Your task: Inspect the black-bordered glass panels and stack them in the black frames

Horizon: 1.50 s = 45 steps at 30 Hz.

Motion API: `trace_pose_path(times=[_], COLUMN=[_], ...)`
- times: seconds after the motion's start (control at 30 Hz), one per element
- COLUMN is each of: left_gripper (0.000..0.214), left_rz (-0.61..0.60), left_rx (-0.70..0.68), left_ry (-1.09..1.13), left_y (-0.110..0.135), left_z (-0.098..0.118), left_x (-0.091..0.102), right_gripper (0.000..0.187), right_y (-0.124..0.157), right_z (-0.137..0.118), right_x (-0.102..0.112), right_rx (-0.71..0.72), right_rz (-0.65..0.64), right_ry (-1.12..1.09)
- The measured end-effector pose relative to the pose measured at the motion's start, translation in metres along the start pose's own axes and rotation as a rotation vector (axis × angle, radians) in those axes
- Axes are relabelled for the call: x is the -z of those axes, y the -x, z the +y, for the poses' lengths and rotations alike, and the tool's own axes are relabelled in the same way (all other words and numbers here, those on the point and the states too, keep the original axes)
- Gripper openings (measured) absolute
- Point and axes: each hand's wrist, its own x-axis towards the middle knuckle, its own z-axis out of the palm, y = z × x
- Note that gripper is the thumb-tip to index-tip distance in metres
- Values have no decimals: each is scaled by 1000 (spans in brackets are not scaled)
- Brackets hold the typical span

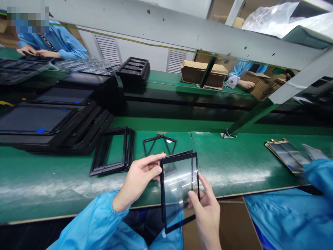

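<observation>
Currently | L hand (pixel 139 178) pinching black-framed glass panel (pixel 179 187) by edge | R hand (pixel 206 217) gripping opp edge

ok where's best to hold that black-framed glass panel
Pinch the glass panel by its black border along the long sides, from left and right, like the left hand and right hand now: it's thin and flat, and the clear middle would likely smudge.

**A:** lol what's actually sitting on that green workbench (pixel 234 163)?

**B:** Pile of black trays (pixel 44 121) on the left, stacked black frames (pixel 111 151) next to those, one loose frame (pixel 159 146) just beside them, and a fanned stack of glass panels (pixel 284 156) way over right.
</observation>
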Motion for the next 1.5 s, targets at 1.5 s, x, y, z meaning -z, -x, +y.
trace_pose_path(times=[1.5], left_gripper=[45], left_rz=[0], left_rx=[56], left_ry=[-53], left_y=[7], left_z=[9], left_x=[-6], right_gripper=[46], right_y=[-2], right_z=[-8], right_x=[9], right_rx=[279], right_rz=[24], right_ry=[438])
